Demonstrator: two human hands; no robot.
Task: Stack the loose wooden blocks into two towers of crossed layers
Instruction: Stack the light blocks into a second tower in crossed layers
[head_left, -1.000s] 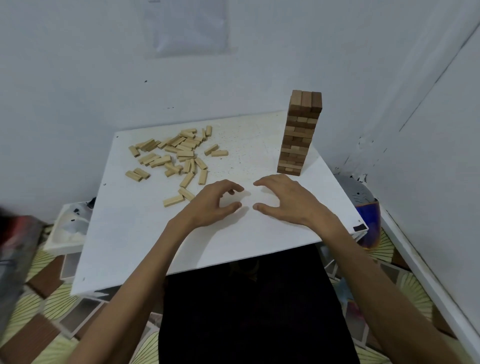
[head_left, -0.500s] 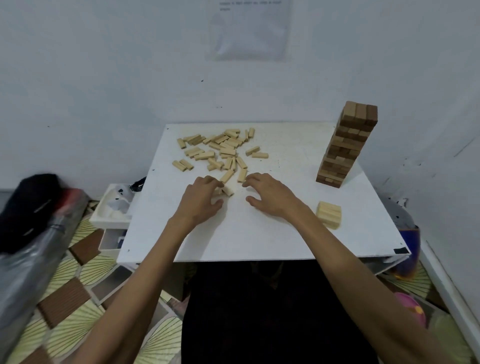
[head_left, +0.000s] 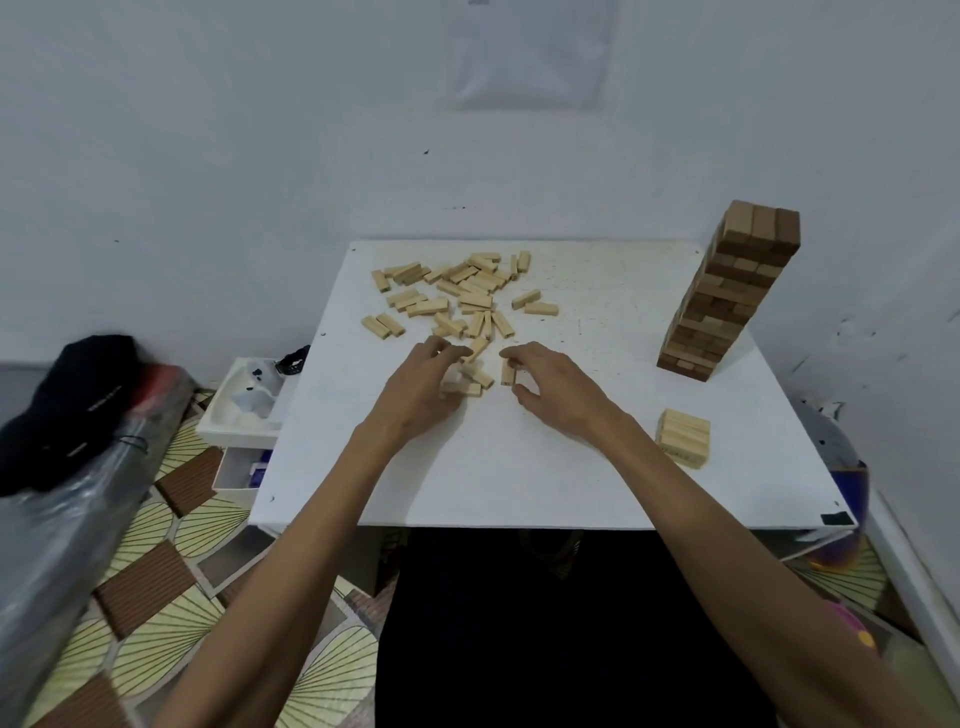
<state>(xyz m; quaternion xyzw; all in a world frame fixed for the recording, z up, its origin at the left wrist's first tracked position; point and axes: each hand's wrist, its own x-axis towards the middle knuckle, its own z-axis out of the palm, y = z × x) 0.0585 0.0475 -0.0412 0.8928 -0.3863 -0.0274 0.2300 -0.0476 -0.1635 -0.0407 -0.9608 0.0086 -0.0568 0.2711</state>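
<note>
White table (head_left: 519, 467) against wall (head_left: 208, 156), blocks (head_left: 467, 291) scattered.

The square white table top (head_left: 597, 467) looks matt and speckled. On it lie pale loose blocks (head_left: 462, 296) of bare matt wood, and at its right 1 tall tower (head_left: 727, 291) of darker brown wood. Left of it, a clear plastic bag (head_left: 52, 519) shines glossy beside black cloth (head_left: 67, 400).
</note>
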